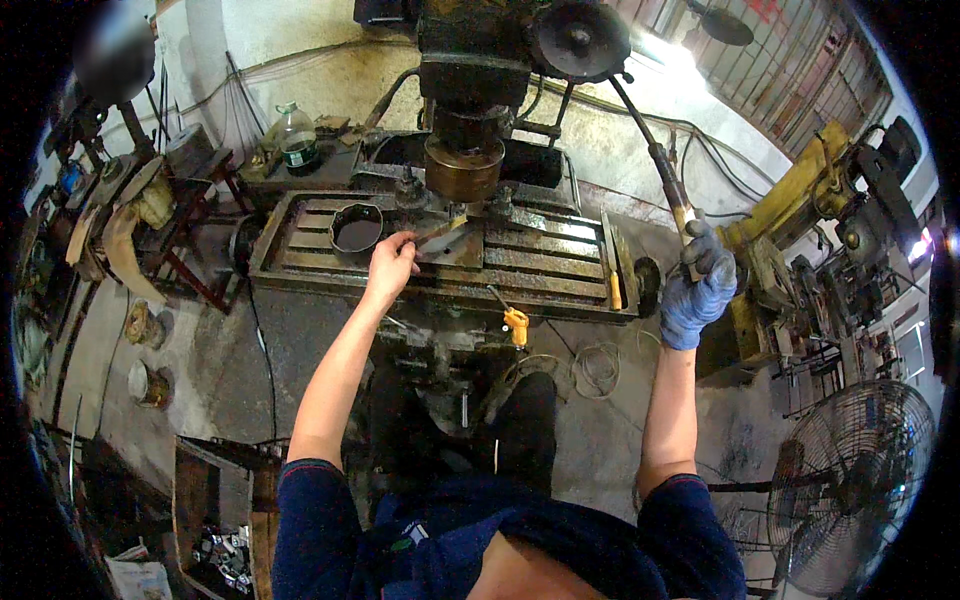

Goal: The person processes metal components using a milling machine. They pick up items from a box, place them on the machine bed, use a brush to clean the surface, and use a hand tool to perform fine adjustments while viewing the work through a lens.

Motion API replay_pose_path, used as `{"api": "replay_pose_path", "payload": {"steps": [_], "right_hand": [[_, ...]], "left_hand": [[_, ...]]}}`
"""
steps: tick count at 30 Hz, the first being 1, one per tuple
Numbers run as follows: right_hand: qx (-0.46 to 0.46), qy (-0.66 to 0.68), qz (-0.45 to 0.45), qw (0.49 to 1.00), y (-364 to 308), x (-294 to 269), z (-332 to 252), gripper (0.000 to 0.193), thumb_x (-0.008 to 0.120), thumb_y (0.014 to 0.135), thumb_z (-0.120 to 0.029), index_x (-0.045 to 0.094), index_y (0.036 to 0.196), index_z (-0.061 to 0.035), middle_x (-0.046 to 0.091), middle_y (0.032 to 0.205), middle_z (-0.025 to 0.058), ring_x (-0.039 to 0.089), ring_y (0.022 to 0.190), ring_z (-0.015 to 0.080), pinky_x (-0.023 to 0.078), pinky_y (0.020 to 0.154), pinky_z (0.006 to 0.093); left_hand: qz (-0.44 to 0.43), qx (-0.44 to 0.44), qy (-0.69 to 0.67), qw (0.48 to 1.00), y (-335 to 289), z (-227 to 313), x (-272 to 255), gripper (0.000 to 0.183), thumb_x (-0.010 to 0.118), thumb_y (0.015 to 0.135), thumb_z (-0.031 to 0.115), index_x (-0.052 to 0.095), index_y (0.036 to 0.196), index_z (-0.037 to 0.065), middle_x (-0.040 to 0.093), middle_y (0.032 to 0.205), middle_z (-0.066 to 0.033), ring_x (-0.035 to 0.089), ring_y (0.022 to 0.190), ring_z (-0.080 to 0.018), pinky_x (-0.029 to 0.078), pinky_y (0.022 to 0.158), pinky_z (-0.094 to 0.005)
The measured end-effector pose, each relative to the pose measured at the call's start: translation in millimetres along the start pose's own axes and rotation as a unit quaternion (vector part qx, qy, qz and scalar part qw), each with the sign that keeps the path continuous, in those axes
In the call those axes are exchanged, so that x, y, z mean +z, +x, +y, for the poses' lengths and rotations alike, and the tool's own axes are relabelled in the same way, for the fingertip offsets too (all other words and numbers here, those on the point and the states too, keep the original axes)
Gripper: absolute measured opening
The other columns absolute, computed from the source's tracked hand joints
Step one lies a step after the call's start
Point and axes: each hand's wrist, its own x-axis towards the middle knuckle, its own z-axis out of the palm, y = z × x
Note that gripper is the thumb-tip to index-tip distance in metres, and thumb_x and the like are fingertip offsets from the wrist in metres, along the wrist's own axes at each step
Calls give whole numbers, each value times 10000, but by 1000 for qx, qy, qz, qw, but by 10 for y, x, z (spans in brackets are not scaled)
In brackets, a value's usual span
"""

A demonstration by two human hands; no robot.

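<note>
My bare left hand is closed on a thin brush, whose pale tip points right, under the machine's round spindle head. Just left of that hand, a round bowl of dark liquid stands on the slotted machine table. My right hand, in a blue-grey glove, is wrapped round the lower end of a long lever. That lever runs up to the round hub on the machine. Whatever lies directly under the spindle head is partly hidden.
An orange air gun hangs at the table's front edge. A yellow-handled tool lies at its right end. A large fan stands lower right, below a yellow machine. A crate holding small metal parts sits lower left.
</note>
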Motion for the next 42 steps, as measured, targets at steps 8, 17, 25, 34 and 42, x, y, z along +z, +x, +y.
{"api": "replay_pose_path", "payload": {"steps": [8, 17, 25, 34, 42], "right_hand": [[51, -38, -17, 998, 101, -115, -84, 567, 585, 787, -461, 576, 998, 66, 607, 844, 112, 523, 689, 125, 431, 664, 266], [13, -27, -28, 999, 347, -11, -265, 291, 549, 844, -252, 605, 901, 28, 631, 881, 108, 547, 766, 141, 431, 748, 282], [-62, -43, -71, 995, 574, 2, -226, 257, 515, 865, -228, 588, 873, 18, 601, 870, 111, 568, 861, 209, 419, 828, 311], [-165, -51, -89, 981, 1135, 117, -290, 420, 590, 810, -398, 554, 736, 14, 552, 637, 72, 534, 644, 156, 441, 641, 313], [-94, -24, -10, 995, 1631, 199, -352, 234, 576, 794, -169, 623, 911, 28, 594, 708, -1, 505, 584, 60, 405, 541, 206]], "left_hand": [[-14, -11, -6, 1000, -30, 117, 35, 245, 490, 881, 163, 566, 1005, -34, 593, 684, -78, 516, 465, -108, 418, 455, -254], [-10, -29, -44, 999, 63, 116, 86, 224, 501, 885, 156, 572, 981, -34, 590, 694, -72, 480, 467, -93, 397, 437, -243], [10, -17, -80, 997, 136, 65, 177, 217, 513, 884, 159, 573, 972, -30, 585, 695, -63, 478, 469, -93, 391, 431, -242], [13, -1, -62, 998, 301, 2, 299, 206, 496, 893, 158, 571, 959, -22, 571, 692, -52, 484, 473, -91, 382, 420, -244], [133, 85, 73, 985, 517, -169, 373, 201, 526, 870, 130, 589, 925, -53, 583, 670, -78, 524, 510, -131, 404, 467, -280]]}}
